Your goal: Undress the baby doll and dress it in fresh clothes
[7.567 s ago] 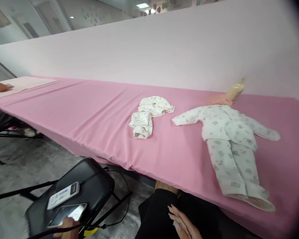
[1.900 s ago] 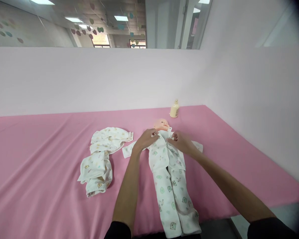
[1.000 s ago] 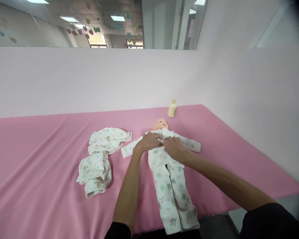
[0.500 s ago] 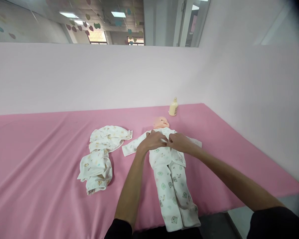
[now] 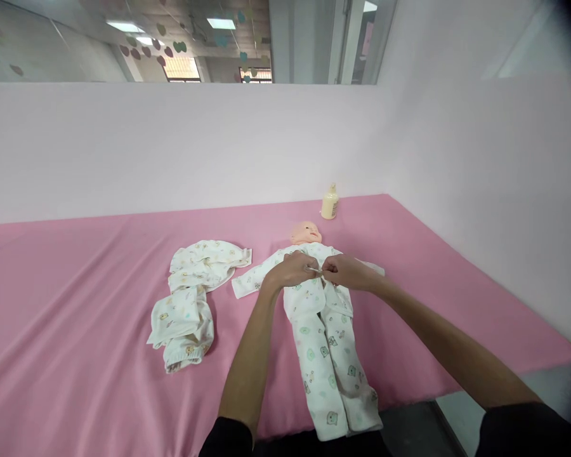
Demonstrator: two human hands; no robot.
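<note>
Both hands met over the doll point(image 5: 305, 233), laid face-up on the pink desk point(image 5: 76, 285). Left hand point(image 5: 292, 270) and right hand point(image 5: 345, 271) each kept a grip pinched shut on its jacket point(image 5: 309, 295) front. The cloth looked soft and light, best held at the opening's edges. A bottle point(image 5: 330, 203) stood beyond.

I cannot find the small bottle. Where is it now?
In the head view the bottle stands upright at the far edge of the table, right of centre, near the wall, just beyond the doll's head.

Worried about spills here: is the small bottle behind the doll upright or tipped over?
Upright: the bottle stands on its base on the pink cover, cap up, just beyond the doll's head.
</note>
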